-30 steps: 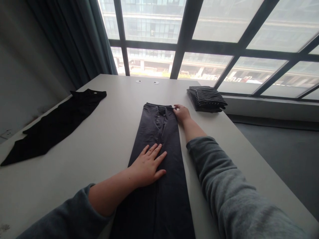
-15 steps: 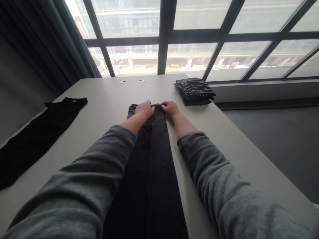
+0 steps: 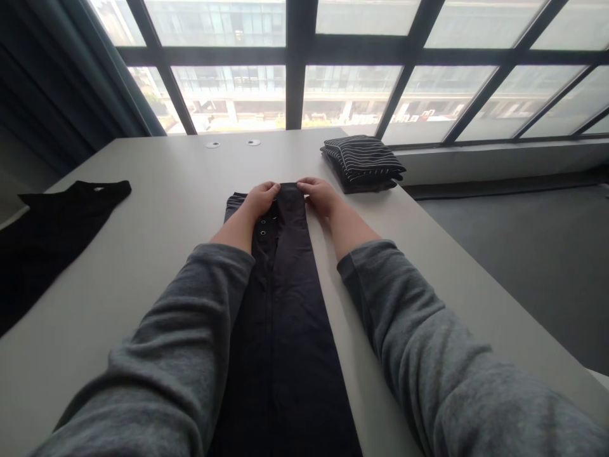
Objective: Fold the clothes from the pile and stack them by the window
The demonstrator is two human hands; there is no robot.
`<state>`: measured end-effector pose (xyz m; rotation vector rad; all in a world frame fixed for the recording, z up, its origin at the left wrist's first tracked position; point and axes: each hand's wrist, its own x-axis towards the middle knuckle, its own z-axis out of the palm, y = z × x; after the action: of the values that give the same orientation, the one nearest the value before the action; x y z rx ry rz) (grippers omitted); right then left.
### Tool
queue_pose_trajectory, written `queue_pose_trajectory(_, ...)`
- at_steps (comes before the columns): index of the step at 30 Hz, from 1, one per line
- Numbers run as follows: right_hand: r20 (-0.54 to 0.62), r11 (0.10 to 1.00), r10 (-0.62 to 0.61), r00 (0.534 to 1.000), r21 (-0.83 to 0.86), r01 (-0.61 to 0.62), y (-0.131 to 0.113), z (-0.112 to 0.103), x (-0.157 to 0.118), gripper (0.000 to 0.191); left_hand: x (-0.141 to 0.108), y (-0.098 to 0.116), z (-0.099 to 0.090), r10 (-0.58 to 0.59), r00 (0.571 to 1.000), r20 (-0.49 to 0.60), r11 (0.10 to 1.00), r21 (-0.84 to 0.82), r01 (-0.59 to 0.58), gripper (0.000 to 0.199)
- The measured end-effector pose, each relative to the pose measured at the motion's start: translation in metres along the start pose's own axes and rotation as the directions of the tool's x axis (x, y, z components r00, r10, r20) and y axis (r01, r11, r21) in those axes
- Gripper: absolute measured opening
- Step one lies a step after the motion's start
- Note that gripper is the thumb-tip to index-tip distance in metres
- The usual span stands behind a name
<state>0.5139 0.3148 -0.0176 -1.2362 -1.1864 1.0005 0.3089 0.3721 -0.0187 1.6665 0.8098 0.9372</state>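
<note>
A pair of black trousers (image 3: pixel 299 304) lies lengthwise on the white table in front of me, its far end near the middle of the view. My left hand (image 3: pixel 261 198) pinches the far edge, thumb and fingers closed on the cloth. At the far right corner, my right hand (image 3: pixel 320 193) grips the same edge, which looks slightly raised between the two hands. Small pale rings show on the cloth below my left wrist. My left forearm hides part of the left side, and the near end runs out of view.
Another black garment (image 3: pixel 61 235) is spread at the table's left. Folded dark clothes with white stripes (image 3: pixel 362 164) are stacked at the back right. Two round inserts sit in the white table (image 3: pixel 166 165) near its far edge. Windows and a dark curtain (image 3: pixel 90 82) stand behind.
My hands have spread slightly apart, and the trousers' edge between them now looks pulled up and smooth. The whole view has shifted a little, with the left garment further left.
</note>
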Motion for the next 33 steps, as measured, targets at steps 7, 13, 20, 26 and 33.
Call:
queue_pose_trajectory(7, 0.096, 0.991, 0.025, 0.995, 0.132, -0.037, -0.007, -0.005, 0.006, 0.022, -0.002, 0.004, 0.001, -0.040, 0.999, 0.019, 0.999, -0.017, 0.040, 0.032)
queue_pose_trajectory(13, 0.089, 0.993, -0.013, 0.996, 0.115, 0.003, -0.006, -0.002, 0.018, 0.015, -0.002, 0.002, -0.002, -0.012, 1.000, -0.028, 0.989, 0.145, 0.016, 0.032)
queue_pose_trajectory(20, 0.150, 0.990, -0.014, 0.989, 0.142, -0.007, -0.010, 0.003, 0.021, 0.014, -0.002, 0.006, -0.001, 0.043, 0.997, -0.065, 0.935, 0.354, -0.017, 0.030)
queue_pose_trajectory(26, 0.033, 0.984, -0.097, 0.995, -0.149, 0.101, -0.011, 0.002, 0.024, 0.015, 0.000, 0.009, -0.002, 0.049, 0.997, -0.064, 0.865, 0.501, -0.010, 0.028)
queue_pose_trajectory(33, 0.113, 0.824, -0.090, 0.989, -0.549, 0.138, -0.013, -0.017, 0.017, 0.022, -0.002, 0.011, -0.003, 0.032, 0.997, -0.074, 0.803, 0.595, 0.018, 0.029)
